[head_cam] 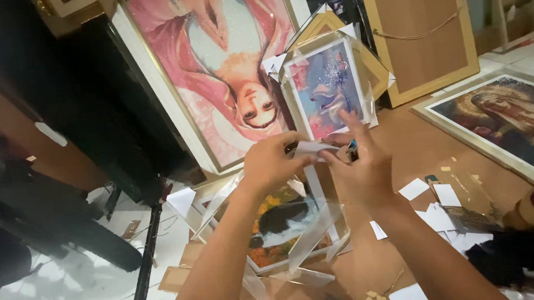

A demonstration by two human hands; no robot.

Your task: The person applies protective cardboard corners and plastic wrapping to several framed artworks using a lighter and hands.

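Both my hands are raised in the middle of the view over a small framed picture (pixel 282 224) that lies flat and is wrapped in clear film. My left hand (pixel 270 162) pinches one end of a folded white cardboard piece (pixel 312 148). My right hand (pixel 362 164) grips its other end, forefinger stretched upward, with a small dark object partly hidden against its fingers. Clear tape or film strips (pixel 312 235) hang across the wrapped picture below.
A large pink portrait (pixel 224 60) and a smaller wrapped blue picture (pixel 328 87) lean at the back. A wooden frame back (pixel 420 32) stands at the right, a dark painting (pixel 512 122) lies on the floor. White card pieces (pixel 439 210) litter the brown surface. Dark furniture (pixel 61 119) fills the left.
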